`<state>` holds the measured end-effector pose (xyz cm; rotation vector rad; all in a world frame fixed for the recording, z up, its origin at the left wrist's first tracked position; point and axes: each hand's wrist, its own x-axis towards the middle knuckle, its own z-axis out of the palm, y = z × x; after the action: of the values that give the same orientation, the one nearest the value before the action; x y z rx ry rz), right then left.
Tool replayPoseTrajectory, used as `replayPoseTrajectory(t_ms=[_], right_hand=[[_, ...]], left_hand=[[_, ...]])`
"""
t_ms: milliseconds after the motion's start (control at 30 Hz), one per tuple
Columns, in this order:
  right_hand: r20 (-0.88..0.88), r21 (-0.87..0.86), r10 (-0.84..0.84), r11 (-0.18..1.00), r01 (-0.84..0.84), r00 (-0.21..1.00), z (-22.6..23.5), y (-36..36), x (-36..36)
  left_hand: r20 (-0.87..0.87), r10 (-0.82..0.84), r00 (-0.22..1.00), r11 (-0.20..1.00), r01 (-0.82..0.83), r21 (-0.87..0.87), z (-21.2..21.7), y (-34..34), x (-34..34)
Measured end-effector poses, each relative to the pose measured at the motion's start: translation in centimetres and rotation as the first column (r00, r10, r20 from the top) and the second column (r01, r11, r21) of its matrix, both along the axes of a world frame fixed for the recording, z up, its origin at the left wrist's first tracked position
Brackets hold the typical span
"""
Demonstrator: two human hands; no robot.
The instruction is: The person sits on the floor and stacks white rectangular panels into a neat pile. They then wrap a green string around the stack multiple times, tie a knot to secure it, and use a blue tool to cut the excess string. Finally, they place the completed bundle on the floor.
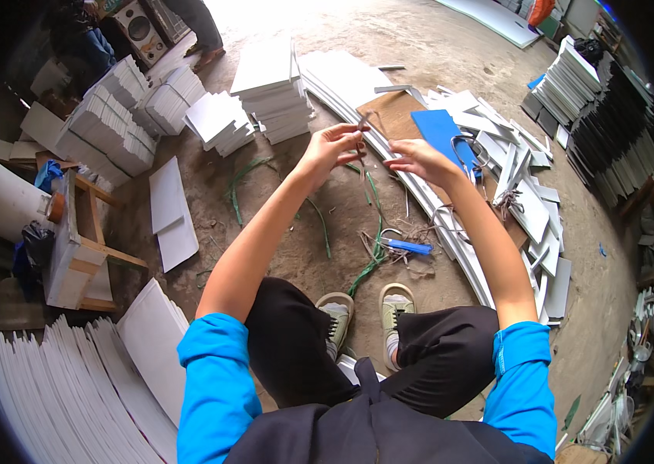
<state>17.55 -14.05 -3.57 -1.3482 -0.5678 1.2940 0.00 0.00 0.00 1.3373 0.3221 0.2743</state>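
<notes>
My left hand (pixel 333 148) is raised over the floor ahead of my knees, its fingertips pinching a thin brown strip (pixel 364 124). One part of the strip curves toward my right hand, and another hangs below the left fingers. My right hand (pixel 421 161) is just to the right, fingers apart, its fingertips close to the curved part; whether they touch it I cannot make out. Below the hands, green strips (pixel 377 251) lie on the floor beside a blue object (pixel 407 246) with a curved metal part. A tangle of brown strips (pixel 420 232) lies next to it.
Long white panels (pixel 427 197) lie right of my hands, with a brown board (pixel 389 112), a blue sheet (pixel 444 133) and loose white offcuts (pixel 532 205). White stacks (pixel 269 89) stand ahead. A wooden stool (pixel 83 247) and upright sheets (pixel 64 387) are at left. Other people's legs (pixel 197 31) show far off.
</notes>
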Motion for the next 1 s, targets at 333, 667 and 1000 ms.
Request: replayPoseTrajectory(t_ms=[333, 667, 1000], right_hand=[[0.412, 0.193, 0.106, 0.961, -0.200, 0.905, 2.7, 2.3, -4.6], [0.339, 0.403, -0.384, 0.884, 0.236, 0.859, 6.8, 1.5, -3.9], [0.330, 0.366, -0.208, 0.927, 0.078, 0.921, 6.5, 1.6, -4.3]], left_hand=[[0.076, 0.110, 0.991, 0.993, -0.105, -0.061, 0.2, 1.1, -0.3], [0.015, -0.156, 0.988, 0.960, 0.148, 0.239, 0.6, -0.6, -0.2], [0.069, 0.029, 0.997, 0.981, -0.042, 0.188, 1.4, -0.1, -0.3]])
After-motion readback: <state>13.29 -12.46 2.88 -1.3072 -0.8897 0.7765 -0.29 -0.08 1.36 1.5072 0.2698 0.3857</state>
